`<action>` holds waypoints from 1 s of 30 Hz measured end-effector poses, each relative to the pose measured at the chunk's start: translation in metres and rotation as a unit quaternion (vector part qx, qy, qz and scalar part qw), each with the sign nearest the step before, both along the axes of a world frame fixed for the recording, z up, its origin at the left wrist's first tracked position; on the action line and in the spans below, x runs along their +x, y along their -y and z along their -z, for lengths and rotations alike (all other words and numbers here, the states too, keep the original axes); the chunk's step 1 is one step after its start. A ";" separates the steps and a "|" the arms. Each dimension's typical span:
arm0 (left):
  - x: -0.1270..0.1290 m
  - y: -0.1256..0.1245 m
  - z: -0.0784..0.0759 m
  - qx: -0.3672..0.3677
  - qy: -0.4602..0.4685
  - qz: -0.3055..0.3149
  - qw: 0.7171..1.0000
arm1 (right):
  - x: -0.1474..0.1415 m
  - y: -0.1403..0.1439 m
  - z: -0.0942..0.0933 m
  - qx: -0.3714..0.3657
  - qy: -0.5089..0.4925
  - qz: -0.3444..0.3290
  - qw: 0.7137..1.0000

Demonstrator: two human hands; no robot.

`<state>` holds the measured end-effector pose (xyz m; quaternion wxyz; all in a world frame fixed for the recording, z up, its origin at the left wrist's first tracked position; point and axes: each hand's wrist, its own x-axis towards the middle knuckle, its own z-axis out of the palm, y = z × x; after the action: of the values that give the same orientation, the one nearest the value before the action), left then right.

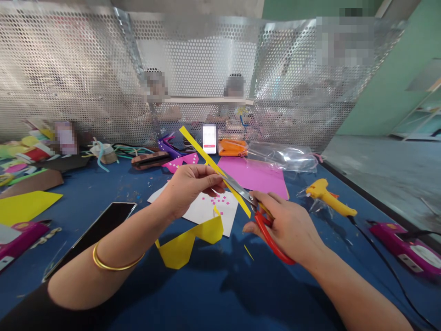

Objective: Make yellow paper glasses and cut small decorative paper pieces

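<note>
My left hand [193,184] pinches a long yellow paper strip [196,146] that slants from upper left to lower right. My right hand [287,223] grips red-handled scissors [267,232], their blades lying along the strip close to my left fingertips. Whether the blades are cutting into it I cannot tell. Below my hands lies a yellow mask-shaped paper cutout [177,248], partly over a white sheet [196,211] dotted with small pink squares. A thin yellow sliver [248,252] rests on the blue table.
Purple paper [257,177] lies behind the scissors. To the right are a yellow glue gun [327,197] and a magenta power strip [408,250]. A dark phone [93,234] lies at left. A perforated metal screen [206,55] stands behind, with people beyond it.
</note>
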<state>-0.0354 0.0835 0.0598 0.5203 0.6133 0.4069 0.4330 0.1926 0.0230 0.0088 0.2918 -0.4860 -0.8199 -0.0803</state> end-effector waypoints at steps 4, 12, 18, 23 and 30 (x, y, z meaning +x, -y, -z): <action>0.004 0.002 0.005 -0.007 -0.003 0.006 1.000 | -0.001 0.000 0.000 -0.002 0.007 0.007 1.000; 0.006 0.003 0.007 -0.015 -0.001 0.007 1.000 | 0.000 0.001 0.001 -0.017 -0.006 -0.001 1.000; 0.006 0.002 0.008 -0.013 0.010 0.013 1.000 | 0.000 0.001 0.001 -0.019 -0.017 -0.007 1.000; 0.005 0.002 0.009 -0.014 0.005 0.013 1.000 | 0.000 0.001 0.001 -0.015 -0.015 -0.012 1.000; 0.006 0.001 0.009 -0.019 0.013 0.023 0.999 | 0.001 0.000 0.005 -0.006 -0.017 -0.016 1.000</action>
<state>-0.0298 0.0820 0.0509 0.5469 0.6072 0.3939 0.4208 0.1937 0.0230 0.0036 0.3039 -0.4758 -0.8230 -0.0626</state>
